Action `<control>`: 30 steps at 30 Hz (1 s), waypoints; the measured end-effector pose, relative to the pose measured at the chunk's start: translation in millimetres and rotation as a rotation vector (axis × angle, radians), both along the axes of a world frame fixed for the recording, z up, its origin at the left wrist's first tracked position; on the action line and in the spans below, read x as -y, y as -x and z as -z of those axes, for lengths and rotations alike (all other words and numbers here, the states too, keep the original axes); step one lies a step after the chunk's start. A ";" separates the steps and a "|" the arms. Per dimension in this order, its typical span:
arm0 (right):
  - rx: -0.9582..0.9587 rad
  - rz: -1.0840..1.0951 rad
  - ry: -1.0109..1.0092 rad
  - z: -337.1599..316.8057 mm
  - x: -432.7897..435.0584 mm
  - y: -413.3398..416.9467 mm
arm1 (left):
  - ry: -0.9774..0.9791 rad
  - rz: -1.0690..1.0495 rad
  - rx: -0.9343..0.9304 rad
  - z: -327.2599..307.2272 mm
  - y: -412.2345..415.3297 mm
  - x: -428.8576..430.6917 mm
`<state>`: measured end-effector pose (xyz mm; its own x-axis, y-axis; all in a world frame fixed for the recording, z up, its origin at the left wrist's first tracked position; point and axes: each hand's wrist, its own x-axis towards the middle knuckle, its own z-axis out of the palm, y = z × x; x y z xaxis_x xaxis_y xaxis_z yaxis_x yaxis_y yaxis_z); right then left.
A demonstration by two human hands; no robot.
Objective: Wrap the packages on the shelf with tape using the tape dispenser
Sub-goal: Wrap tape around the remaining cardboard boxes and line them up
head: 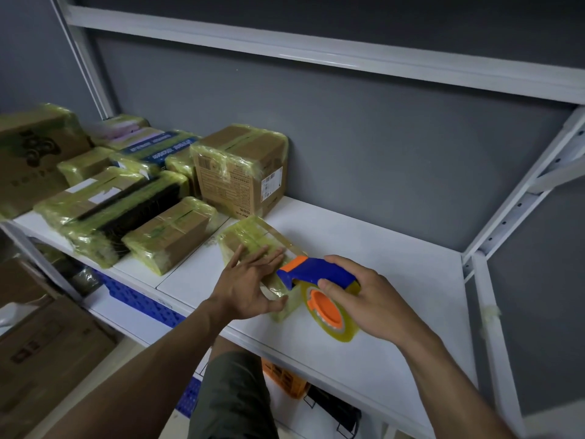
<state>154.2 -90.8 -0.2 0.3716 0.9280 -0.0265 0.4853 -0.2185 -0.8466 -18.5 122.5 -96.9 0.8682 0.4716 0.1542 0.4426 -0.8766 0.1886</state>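
On shelf (364, 248): left hand (250, 280) presses package (253, 239); right hand (364, 296) grips tape dispenser (316, 274).

My left hand (250, 282) lies palm down with the fingers straight and spread, pointing toward one o'clock. The fingertips press flat on the small taped package (253, 236), and the thumb stretches out toward three o'clock. My bare left forearm (152, 353) comes up from seven o'clock. My right hand (364, 299) grips the tape dispenser (316, 270), fingers curled over its blue handle and thumb on the near side, knuckles toward ten o'clock. My bare right forearm (449, 381) runs in from five o'clock.
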 end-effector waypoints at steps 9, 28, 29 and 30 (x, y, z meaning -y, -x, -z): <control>-0.009 0.013 -0.016 2.2 6.8 5.1 | 0.016 0.054 0.044 8.8 2.5 -13.4; -0.080 0.057 -0.015 28.5 17.7 4.8 | 0.065 0.044 0.148 9.8 0.6 2.1; -0.098 0.048 -0.014 28.7 16.8 4.8 | 0.060 0.019 0.137 8.8 0.0 3.4; -0.120 0.044 -0.009 28.9 15.8 5.1 | 0.061 0.004 0.125 7.5 -0.4 3.9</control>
<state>149.1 -106.6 -29.0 0.4062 0.9115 -0.0652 0.3709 -0.2297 -0.8998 -18.1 118.6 -104.4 0.8458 0.4803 0.2323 0.4093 -0.8634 0.2951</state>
